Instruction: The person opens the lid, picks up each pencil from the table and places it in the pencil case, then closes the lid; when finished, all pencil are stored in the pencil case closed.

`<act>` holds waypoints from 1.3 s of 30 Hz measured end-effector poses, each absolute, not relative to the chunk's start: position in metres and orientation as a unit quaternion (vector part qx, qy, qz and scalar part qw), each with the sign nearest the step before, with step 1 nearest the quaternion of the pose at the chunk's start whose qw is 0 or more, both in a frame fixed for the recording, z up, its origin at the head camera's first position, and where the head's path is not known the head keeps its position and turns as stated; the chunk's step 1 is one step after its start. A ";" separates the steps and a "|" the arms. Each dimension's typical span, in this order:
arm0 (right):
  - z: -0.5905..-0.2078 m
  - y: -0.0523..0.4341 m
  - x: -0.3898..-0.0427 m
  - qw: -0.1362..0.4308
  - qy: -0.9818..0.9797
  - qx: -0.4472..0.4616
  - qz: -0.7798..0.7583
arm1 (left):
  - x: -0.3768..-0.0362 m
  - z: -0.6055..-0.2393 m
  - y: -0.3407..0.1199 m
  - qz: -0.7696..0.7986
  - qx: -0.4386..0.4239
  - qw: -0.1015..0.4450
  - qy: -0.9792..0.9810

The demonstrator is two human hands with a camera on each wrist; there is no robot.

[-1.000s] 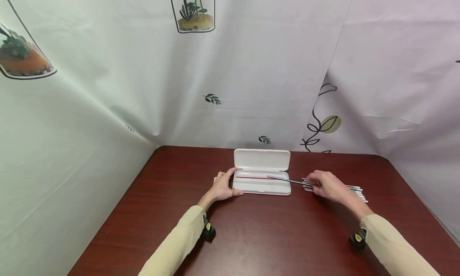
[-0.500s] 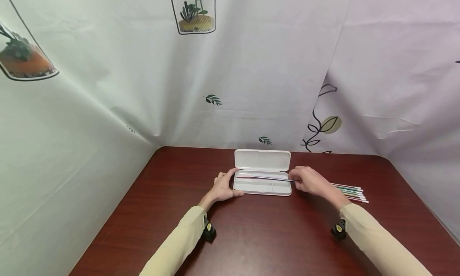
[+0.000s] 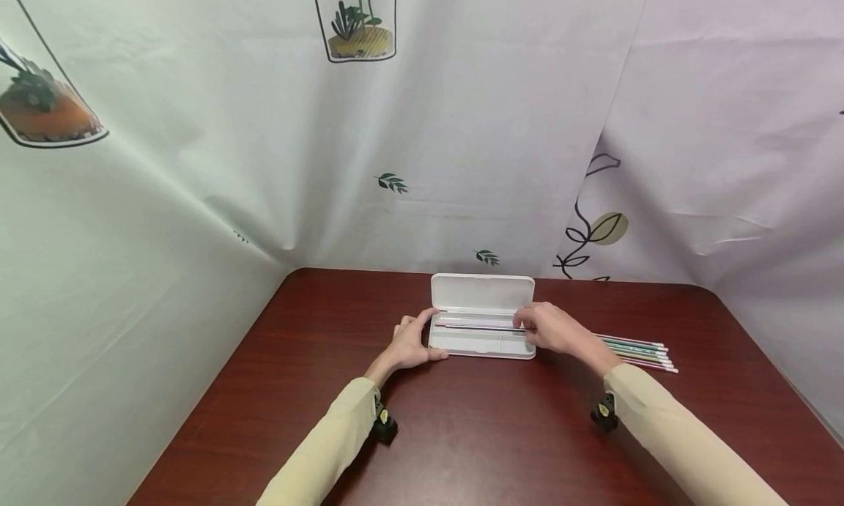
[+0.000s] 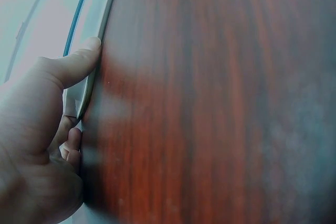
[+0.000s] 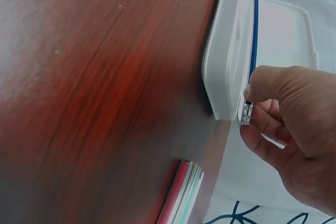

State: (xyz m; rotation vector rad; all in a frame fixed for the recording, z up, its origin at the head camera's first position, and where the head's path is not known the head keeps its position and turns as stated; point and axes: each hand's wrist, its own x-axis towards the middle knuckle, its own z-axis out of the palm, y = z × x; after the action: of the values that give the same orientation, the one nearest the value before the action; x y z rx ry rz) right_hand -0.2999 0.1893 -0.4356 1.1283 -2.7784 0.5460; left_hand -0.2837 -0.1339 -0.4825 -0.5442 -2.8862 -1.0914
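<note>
A white pencil case [image 3: 464, 343] lies on the table with its lid [image 3: 483, 293] raised. My left hand [image 3: 407, 346] grips the case's left end, the thumb [image 4: 79, 65] on the front rim. My right hand [image 3: 552, 327] pinches a dark blue pencil [image 5: 254, 30] near its metal-banded end, between thumb and fingers. That pencil stretches leftward over the case's rear compartment. In the head view a reddish pencil lies behind it, partly hidden. Whether the blue pencil touches the case floor, I cannot tell.
Several pencils [image 3: 641, 352] with white ends lie side by side on the dark red table [image 3: 488, 433], right of the case. A low divider splits the case's front part. Patterned white cloth [image 3: 501, 125] hangs behind the table and along its sides.
My right hand has moved left from beside the pencil pile to the case's right end, bringing the blue pencil over and lower into line with the case. The left hand stays put.
</note>
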 end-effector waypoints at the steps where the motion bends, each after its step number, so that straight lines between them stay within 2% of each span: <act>1: -0.435 0.188 -0.300 0.046 -0.911 0.370 0.177 | -0.284 -0.482 -0.134 -0.349 -0.174 0.004 -0.921; 20: -0.432 0.170 -0.304 0.004 -0.914 0.364 0.180 | -0.284 -0.484 -0.133 -0.350 -0.173 0.006 -0.920; 39: -0.437 0.167 -0.307 0.019 -0.901 0.390 0.190 | -0.285 -0.483 -0.133 -0.346 -0.177 0.009 -0.922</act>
State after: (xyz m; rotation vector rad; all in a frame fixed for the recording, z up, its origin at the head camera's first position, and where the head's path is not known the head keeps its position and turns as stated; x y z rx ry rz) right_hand -0.3071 0.1671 -0.4374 1.2101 -2.7975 0.5891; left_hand -0.2849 -0.1333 -0.4834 -0.5521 -2.8785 -1.0798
